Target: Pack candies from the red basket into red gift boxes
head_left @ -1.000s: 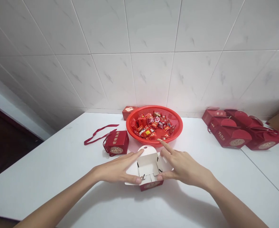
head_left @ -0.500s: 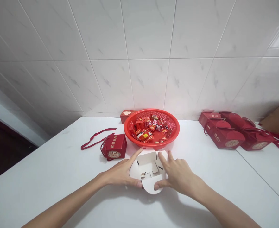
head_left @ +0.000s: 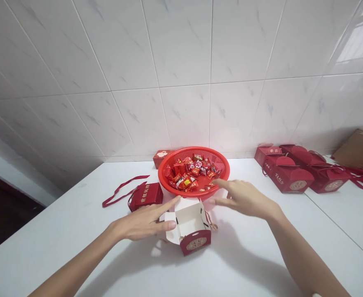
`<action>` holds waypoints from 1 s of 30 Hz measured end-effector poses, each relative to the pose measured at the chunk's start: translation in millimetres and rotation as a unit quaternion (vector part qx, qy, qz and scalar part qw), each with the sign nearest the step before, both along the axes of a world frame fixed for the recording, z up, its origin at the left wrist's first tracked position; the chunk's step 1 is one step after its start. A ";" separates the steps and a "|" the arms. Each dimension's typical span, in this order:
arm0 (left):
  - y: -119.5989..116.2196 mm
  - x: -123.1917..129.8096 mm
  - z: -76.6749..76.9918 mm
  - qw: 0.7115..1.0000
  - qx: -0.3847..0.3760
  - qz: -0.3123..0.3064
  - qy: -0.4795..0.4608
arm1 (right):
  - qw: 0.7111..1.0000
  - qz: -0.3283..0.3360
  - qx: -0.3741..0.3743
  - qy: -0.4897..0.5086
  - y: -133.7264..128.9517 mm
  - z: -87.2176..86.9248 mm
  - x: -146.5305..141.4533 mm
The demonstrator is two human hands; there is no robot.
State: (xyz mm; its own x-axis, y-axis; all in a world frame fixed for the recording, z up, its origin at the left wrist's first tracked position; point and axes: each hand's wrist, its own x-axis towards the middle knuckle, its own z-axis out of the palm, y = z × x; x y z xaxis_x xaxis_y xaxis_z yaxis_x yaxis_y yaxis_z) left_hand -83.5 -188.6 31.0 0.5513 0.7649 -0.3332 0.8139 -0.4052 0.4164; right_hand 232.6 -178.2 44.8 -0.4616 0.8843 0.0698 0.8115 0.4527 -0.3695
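An opened red box (head_left: 195, 243) with a white inside stands on the table, its flaps spread. My left hand (head_left: 144, 222) is at the box's left side, fingers apart, the fingertips by the left flap. At the near right rim of the red basket (head_left: 194, 197) is my right hand (head_left: 243, 198), its thumb and index finger apart and nothing seen between them. Red-wrapped candies (head_left: 189, 181) lie in the basket. Left of the open box, a closed red box (head_left: 147, 194) rests on its side, partly behind my left hand.
A red ribbon (head_left: 116, 192) lies at the left. Behind the basket sits a small red box (head_left: 161, 159) by the tiled wall. Several red boxes (head_left: 292, 181) stand at the right, with a brown carton (head_left: 357, 150) beyond.
My right hand has left the box and moved up and right to the basket. The box now shows its red front, with the near flap upright. The camera view has shifted slightly.
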 end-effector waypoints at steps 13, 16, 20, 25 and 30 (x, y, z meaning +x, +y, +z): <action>130.1 44.6 13.0 0.984 0.175 -0.013 -0.042 | 0.831 -0.136 -0.019 0.539 131.1 -52.5 -42.7; 178.3 58.2 -10.9 0.976 0.219 -0.015 -0.001 | 0.785 -0.164 -0.064 0.593 139.4 -63.2 -51.0; 227.9 76.4 -34.2 0.971 0.239 -0.006 0.008 | 0.760 -0.176 -0.072 0.622 142.4 -70.8 -51.1; 262.9 98.0 -56.3 0.970 0.242 0.016 0.011 | 0.740 -0.187 -0.090 0.640 145.0 -71.7 -49.3; 273.8 97.5 -68.3 0.971 0.227 0.076 0.009 | 0.726 -0.202 -0.119 0.647 147.0 -70.1 -48.8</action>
